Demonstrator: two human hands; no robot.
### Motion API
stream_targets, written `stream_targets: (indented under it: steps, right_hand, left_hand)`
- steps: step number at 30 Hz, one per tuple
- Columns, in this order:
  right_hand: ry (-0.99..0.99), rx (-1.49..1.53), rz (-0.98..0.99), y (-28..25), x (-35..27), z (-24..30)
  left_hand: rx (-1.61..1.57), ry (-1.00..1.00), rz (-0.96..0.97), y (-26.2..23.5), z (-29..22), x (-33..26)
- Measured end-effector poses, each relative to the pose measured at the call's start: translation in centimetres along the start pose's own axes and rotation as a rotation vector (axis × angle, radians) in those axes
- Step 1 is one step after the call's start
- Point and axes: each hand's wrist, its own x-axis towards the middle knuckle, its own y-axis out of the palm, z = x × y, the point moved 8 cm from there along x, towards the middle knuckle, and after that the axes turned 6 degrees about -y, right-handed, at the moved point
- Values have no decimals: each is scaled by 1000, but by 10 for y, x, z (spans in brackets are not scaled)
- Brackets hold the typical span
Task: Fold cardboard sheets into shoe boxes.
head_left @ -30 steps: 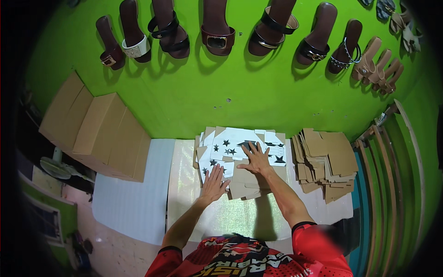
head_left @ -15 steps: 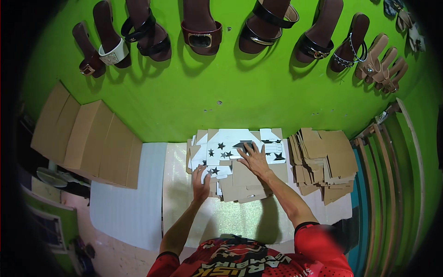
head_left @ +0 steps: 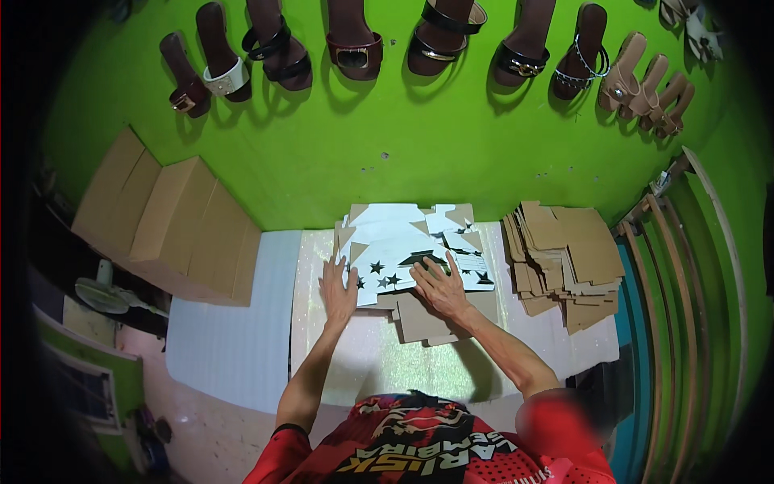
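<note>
In front of me lies a loose pile of flat cardboard box blanks (head_left: 387, 234), white with black star prints on the upper faces. Several plain brown blanks (head_left: 427, 321) stick out from under its near edge. My left hand (head_left: 339, 294) rests along the pile's left edge, fingers stretched and a little apart. Over the right part of the pile, my right hand (head_left: 441, 289) lies flat on the white top blank beside a large dark printed shape, its fingers spread. Neither hand is closed round anything; the tips of the left fingers meet the blank's edge.
A stack of brown cardboard blanks (head_left: 576, 250) stands right of the pile on the pale tabletop (head_left: 330, 367). Large brown boxes (head_left: 173, 222) are on the left, with a fan (head_left: 109, 290) beyond them. Sandals (head_left: 355, 55) hang on the green wall; wooden rails (head_left: 673, 298) stand at right.
My left hand has shifted left and slightly up to the pile's edge. The white blanks have moved over more of the brown ones and sit differently. The view has tilted slightly.
</note>
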Motion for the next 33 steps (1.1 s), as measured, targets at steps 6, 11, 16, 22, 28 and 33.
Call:
stream_targets:
  steps: [6, 11, 16, 22, 28, 33]
  right_hand:
    - [108, 151, 131, -14, -49, 71]
    - [164, 413, 385, 2, -85, 129]
    - [250, 418, 295, 27, -78, 103]
    - [199, 235, 322, 41, -55, 103]
    - [298, 410, 327, 29, -44, 103]
    - [279, 549, 239, 11, -42, 89]
  left_hand:
    - [1, 161, 349, 20, -38, -71]
    - [153, 120, 338, 62, 29, -150]
    - [210, -50, 456, 78, 58, -189]
    - [-24, -72, 296, 66, 56, -195]
    - [-173, -115, 24, 30, 48, -203]
    - [-243, -192, -112, -8, 46, -198]
